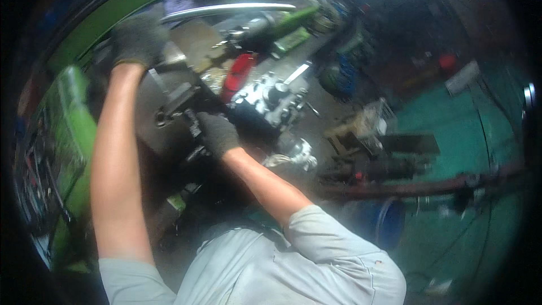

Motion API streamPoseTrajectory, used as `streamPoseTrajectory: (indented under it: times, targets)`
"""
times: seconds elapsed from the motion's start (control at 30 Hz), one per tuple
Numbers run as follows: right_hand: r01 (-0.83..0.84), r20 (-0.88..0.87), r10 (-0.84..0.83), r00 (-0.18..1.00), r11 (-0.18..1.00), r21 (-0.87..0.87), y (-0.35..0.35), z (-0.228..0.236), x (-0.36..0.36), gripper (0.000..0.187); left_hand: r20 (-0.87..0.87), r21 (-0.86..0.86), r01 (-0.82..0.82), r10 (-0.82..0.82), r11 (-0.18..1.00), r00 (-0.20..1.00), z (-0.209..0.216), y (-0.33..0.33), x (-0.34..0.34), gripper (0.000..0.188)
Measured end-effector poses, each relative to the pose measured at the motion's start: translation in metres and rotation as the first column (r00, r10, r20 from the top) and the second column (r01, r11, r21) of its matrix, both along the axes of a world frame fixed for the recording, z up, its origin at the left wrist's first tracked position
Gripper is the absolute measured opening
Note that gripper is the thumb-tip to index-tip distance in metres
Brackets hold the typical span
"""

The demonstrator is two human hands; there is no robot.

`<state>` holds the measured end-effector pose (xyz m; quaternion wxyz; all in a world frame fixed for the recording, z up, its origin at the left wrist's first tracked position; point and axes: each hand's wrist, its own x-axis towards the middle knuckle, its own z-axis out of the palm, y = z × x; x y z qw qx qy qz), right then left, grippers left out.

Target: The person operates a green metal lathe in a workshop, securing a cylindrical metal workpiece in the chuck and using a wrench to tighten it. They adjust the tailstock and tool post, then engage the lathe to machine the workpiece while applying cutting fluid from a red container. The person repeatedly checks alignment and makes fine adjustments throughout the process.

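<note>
My left hand (138, 40), in a dark grey work glove, reaches to the far end of a dark metal machine part (164, 93) at the left. Motion smears its fingers, so I cannot tell whether they grip. My right hand (219, 134), gloved alike, is at the near right side of that part. Its fingers are curled beside a short metal piece (193, 123); what they close on is not clear. Between my hands, a bright block-shaped metal piece (179, 95) stands on the dark part. Beyond my left hand runs a shiny curved metal bar (228, 9).
Green machine bodywork (76, 101) borders the left. A red object (239, 73) and shiny metal fittings (276, 99) lie beyond my right hand. To the right are a pale crate (379, 117), a blue drum (389, 223) and green floor (451, 130). Much is blurred.
</note>
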<state>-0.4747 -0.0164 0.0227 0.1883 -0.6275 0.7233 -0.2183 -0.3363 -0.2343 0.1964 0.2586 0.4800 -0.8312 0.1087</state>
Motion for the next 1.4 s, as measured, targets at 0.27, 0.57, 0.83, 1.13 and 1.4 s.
streamPoseTrajectory:
  times: [0.27, 0.57, 0.83, 1.13, 1.4]
  targets:
    - [-0.163, -0.266, 0.082, 0.961, 0.94, -0.3, -0.008, 0.095, -0.092, 0.015, 0.031, 0.134, -0.036, 0.032, 0.99, 0.999, 0.015, 0.0, -0.004, 0.036]
    - [-0.301, -0.374, 0.196, 0.906, 0.92, -0.249, -0.001, 0.134, -0.218, 0.019, -0.007, 0.202, -0.11, 0.113, 0.973, 0.994, 0.008, 0.0, -0.012, 0.045]
    - [-0.254, -0.208, 0.202, 0.957, 0.932, -0.259, -0.01, 0.109, -0.233, 0.026, 0.084, -0.058, 0.021, -0.016, 0.998, 0.996, -0.055, -0.093, 0.11, 0.054]
    - [-0.038, -0.055, 0.026, 0.998, 0.975, -0.221, -0.022, 0.091, -0.195, 0.03, 0.128, -0.026, -0.135, 0.138, 0.99, 0.982, -0.049, -0.094, 0.085, 0.043]
    - [-0.06, -0.167, 0.004, 0.986, 0.941, -0.332, -0.017, 0.089, -0.199, 0.03, 0.119, -0.024, -0.169, 0.17, 0.985, 0.978, -0.061, -0.117, 0.07, 0.041]
